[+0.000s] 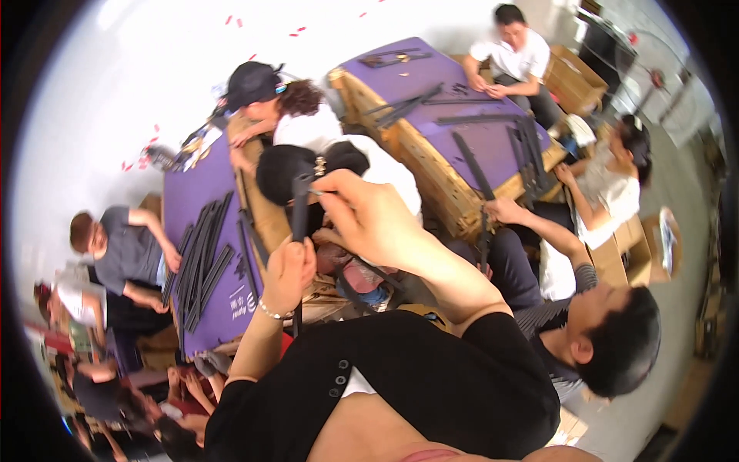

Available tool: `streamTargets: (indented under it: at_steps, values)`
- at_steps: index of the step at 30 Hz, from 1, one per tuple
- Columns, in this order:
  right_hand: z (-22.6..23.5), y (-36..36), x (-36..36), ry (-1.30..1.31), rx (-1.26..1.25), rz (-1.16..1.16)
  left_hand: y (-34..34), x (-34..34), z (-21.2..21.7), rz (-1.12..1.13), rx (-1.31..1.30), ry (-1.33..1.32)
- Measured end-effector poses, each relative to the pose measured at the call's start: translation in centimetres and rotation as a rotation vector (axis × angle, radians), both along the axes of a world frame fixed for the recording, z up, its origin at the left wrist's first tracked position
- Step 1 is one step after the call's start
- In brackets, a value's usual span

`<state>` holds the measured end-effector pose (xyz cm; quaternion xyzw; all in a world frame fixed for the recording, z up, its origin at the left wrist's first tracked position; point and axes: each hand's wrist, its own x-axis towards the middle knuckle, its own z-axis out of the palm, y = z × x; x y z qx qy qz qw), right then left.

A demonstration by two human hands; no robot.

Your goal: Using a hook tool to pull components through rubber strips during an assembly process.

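Observation:
My left hand [286,273] is closed around a long black strip [299,212], held upright in front of me. My right hand [368,215] is above it, fingers pinched on a thin grey pin-like tool [316,192] whose tip touches the strip near its top. A beaded bracelet sits on my left wrist. Black sleeves cover my upper arms.
Two purple-topped wooden tables [202,200] [446,85] carry several black strips. Several people sit around them; one next to me at the right [608,339] holds a black strip too. Cardboard boxes [573,77] stand at the right.

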<state>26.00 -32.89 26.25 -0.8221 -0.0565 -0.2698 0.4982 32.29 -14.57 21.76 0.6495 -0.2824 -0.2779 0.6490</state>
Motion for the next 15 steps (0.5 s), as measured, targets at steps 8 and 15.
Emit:
streamTargets:
  at_steps: [8,15]
  values:
    - [0.7,-0.9,-0.7,0.245,0.764,0.522,0.2,-0.2,0.5,0.034,-0.042,0.007]
    - [-0.1,-0.6,-1.2,0.091,0.614,0.372,0.9,1.4,1.7,-0.188,-0.292,0.409]
